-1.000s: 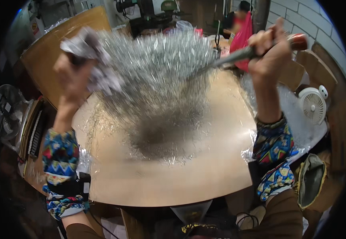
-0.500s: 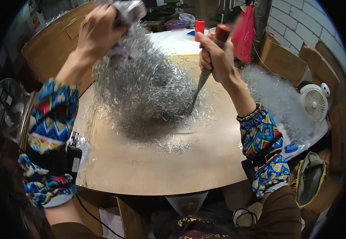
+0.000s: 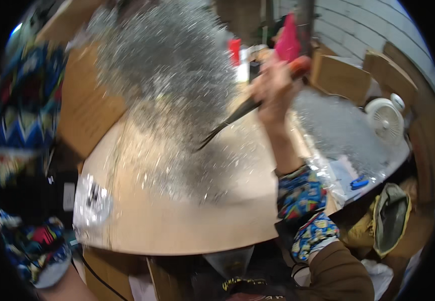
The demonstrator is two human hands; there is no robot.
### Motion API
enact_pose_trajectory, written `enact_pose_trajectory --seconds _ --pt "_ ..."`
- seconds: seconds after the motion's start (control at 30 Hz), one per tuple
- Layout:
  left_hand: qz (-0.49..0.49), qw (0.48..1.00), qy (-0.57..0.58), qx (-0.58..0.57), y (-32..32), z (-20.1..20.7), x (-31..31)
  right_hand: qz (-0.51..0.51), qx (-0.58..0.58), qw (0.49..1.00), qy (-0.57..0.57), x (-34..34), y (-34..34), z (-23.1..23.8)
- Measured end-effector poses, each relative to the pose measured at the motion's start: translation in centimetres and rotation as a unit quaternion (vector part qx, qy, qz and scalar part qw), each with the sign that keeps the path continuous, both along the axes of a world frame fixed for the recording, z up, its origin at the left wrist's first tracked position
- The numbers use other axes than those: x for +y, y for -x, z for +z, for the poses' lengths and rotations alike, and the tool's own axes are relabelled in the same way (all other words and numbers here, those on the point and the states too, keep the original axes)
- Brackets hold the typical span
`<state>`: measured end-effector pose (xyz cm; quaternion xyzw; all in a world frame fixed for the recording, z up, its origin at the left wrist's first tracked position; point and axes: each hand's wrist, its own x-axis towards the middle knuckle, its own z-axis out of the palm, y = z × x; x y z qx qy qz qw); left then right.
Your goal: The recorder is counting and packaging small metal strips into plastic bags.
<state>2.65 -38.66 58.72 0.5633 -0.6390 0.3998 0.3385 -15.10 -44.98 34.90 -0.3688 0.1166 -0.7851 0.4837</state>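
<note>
My right hand [image 3: 272,89], smeared by motion, is closed round a long, dark tapering tool [image 3: 242,109] with a red end. Its thin tip points down and left, over the table; I cannot tell its exact kind. A big, fluffy mass of thin silver strands [image 3: 170,50], like tinsel, hangs blurred above the far part of the table. Loose silver bits [image 3: 177,175] are scattered or falling beneath it. My left arm, in a patterned sleeve [image 3: 24,108], reaches up at the left edge. The left hand itself does not show.
The pale tabletop [image 3: 147,228] curves across the middle. A clear plastic bag [image 3: 91,203] lies on its left. At the right are another silver heap [image 3: 328,125], a white fan [image 3: 385,119], a blue tool [image 3: 359,183] and a yellow bag [image 3: 392,220]. Cardboard [image 3: 89,100] stands at the left.
The silver mass has risen off the table and moved up and left. My left hand has gone out of view. The tool has tilted flatter, its tip away from the table.
</note>
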Motion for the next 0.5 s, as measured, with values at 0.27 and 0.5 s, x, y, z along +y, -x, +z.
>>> enact_pose_trajectory --seconds 0.27,0.5 --pt "0.006 0.997 0.077 0.006 -7.7 0.0 -1.8 -0.014 -0.206 0.978 -0.013 0.8 -3.0 1.9" --pt "0.028 0.994 0.084 -0.062 -12.9 -0.9 0.5 -0.024 -0.165 0.986 0.014 0.1 -5.0 5.8"
